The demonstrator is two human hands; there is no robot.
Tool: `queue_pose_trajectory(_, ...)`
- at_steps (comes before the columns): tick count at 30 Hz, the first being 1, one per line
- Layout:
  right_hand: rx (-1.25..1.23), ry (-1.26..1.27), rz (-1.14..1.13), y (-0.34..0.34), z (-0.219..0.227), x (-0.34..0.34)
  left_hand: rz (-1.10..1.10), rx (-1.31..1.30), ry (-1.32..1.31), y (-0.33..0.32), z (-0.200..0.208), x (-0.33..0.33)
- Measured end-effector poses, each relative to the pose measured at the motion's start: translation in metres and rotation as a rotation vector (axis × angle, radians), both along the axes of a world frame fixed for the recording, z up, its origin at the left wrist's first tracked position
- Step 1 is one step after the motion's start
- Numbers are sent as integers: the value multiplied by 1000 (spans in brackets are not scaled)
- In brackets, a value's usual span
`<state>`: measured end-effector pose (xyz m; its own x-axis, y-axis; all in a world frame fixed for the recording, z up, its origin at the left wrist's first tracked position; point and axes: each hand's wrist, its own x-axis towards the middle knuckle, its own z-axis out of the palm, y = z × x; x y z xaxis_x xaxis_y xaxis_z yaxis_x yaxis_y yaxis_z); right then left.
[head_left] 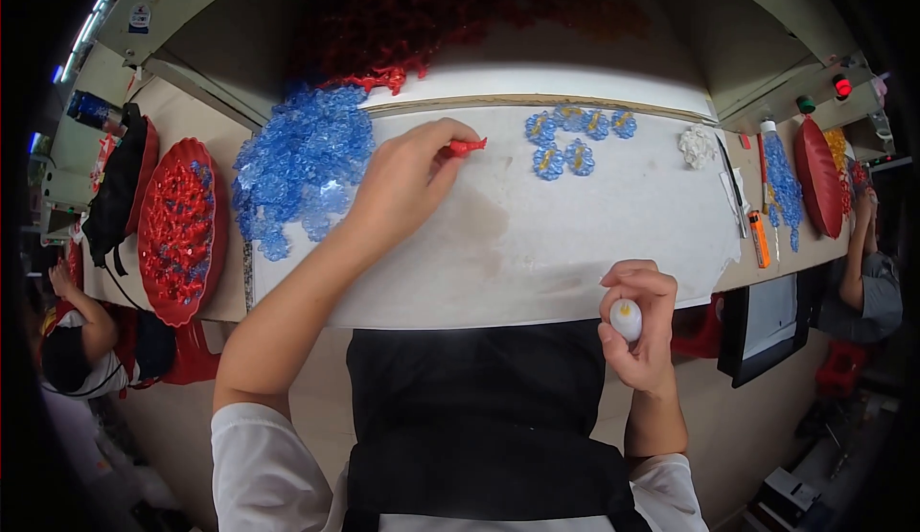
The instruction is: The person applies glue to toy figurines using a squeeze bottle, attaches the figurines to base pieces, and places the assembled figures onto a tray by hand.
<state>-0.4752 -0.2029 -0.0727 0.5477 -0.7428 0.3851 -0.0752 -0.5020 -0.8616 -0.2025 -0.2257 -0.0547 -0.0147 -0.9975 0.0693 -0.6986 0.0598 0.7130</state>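
Red, the piece (468,147) pinched in the left grip (407,177), seemingly by one end, could slip onto the bench (585,235) below it, while the bottle (626,320) wrapped in the right grip (655,338) could drip if squeezed.

Bright worktop (613,216), shadowed recess (685,48), dark fisheye-bent edges

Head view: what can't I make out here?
All in the head view:
Red piece: inner end hidden by the left hand.
White bottle: lower body hidden inside the right hand.
Red pile at the back: single pieces blur in shadow.
Co-worker at right: cut off by the dark rim.
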Motion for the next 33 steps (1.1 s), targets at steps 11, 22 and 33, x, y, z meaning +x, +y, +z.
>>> queue_pose_trajectory(11, -7, -141, -143, 18, 14, -2, 137, 362, 1336, 84, -7, -54)
queue_pose_trajectory(22, -236, -190, -96, 27, 23, 14, 121, 296, 1399, 101, -11, -64)
queue_pose_trajectory(33, -317, -68, -82, 29, 21, 16, 123, 309, 1419, 102, -12, -65)
